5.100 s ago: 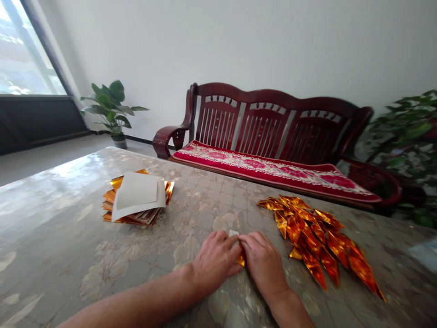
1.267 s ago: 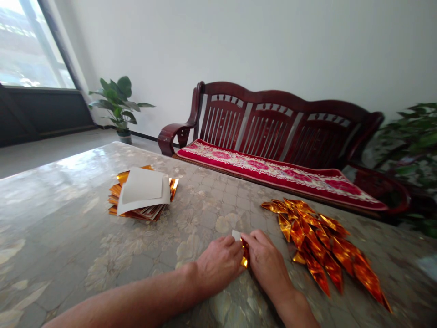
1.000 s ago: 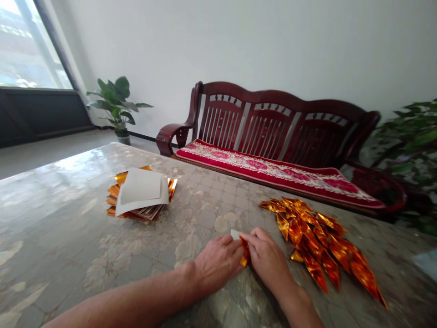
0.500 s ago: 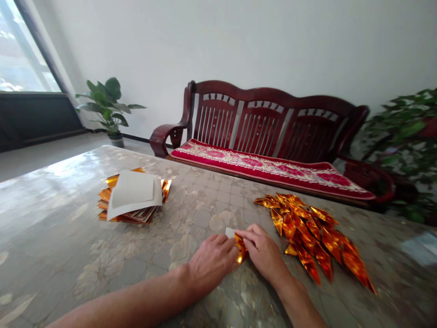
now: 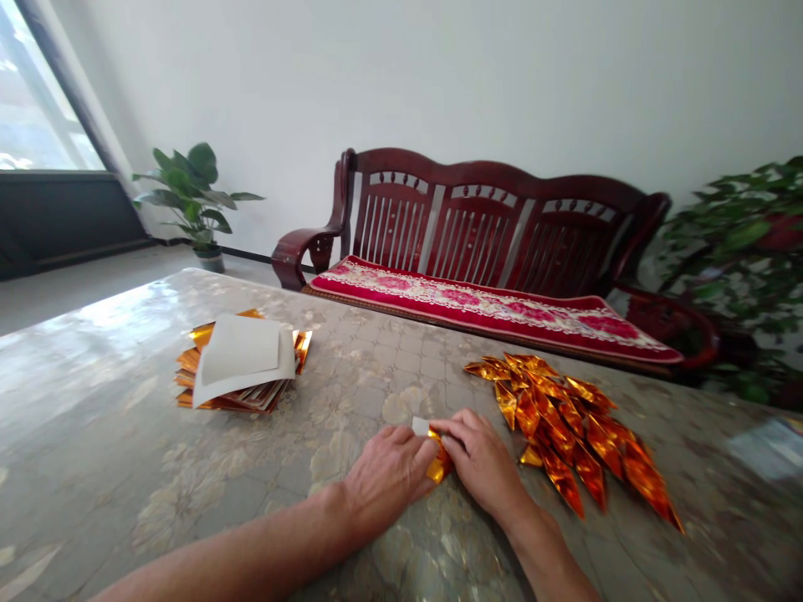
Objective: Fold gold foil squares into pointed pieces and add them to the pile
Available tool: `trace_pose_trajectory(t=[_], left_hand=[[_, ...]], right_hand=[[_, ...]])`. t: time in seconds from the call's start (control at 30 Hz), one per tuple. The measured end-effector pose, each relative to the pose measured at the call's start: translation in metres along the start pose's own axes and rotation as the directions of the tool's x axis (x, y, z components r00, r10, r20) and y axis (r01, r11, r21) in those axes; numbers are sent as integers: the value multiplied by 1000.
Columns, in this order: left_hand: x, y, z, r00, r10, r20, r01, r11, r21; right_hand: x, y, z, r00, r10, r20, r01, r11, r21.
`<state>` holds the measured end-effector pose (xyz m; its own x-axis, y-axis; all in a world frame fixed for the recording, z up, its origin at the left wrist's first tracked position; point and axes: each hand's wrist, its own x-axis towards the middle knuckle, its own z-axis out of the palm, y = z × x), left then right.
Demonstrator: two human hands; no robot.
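Observation:
Between my hands, on the patterned tabletop (image 5: 351, 393), lies a partly folded sheet of gold foil paper (image 5: 439, 461). A pale end of it sticks out beyond my fingers. My left hand (image 5: 392, 468) is closed on the left side of the paper, palm down, and hides much of it. From the right, my right hand (image 5: 480, 456) grips the same paper, its index finger along the upper edge and its thumb tucked below. To the right lies a pile of folded foil paper pieces (image 5: 558, 418), shiny orange-gold and pointed at the ends.
A stack of flat foil sheets (image 5: 244, 355), white backing up, sits left on the table. A blurred clear plastic item (image 5: 769, 447) lies at the right edge. Behind the table stand a wooden bench (image 5: 477, 226) with a red floral cushion, and potted plants (image 5: 194, 201).
Both hands stay on the foil paper with only slight finger shifts. The whole view has moved a little, so things appear slightly farther left.

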<state>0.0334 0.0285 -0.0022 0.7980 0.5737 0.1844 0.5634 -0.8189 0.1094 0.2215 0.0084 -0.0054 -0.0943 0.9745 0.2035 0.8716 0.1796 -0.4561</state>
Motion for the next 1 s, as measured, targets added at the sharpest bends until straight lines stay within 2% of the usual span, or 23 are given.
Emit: trace_pose_trajectory(t=[0.13,0.27,0.5,0.67,0.73,0.87,1.0], left_hand=[[1,1,-4,999,-18,35,18,1000,-9],[1,2,-7,998,-24,60,25,1000,-2],[0,-1,-9,999,-53,-6,53,998,-23],[-2,-8,-13,994,-86,-73,82,995,-49],[-6,-9,-12,993,-53,-101,52,999,-9],[-18,-7,-6,989,126,-73,-123,992,41],[-24,-2,-4,988,131,-77,-125,989,73]], right_hand=[[0,-1,-2,1000,-1,-3,0,997,-82],[1,1,-2,1000,-15,12,16,998,-62],[1,6,-2,999,-38,-29,39,998,53],[1,4,-2,997,-75,-25,76,995,63],[0,3,-2,997,-75,-33,77,996,44],[-2,3,-1,995,-82,-47,83,997,3],[-3,-1,0,991,-111,-73,108,993,-41]])
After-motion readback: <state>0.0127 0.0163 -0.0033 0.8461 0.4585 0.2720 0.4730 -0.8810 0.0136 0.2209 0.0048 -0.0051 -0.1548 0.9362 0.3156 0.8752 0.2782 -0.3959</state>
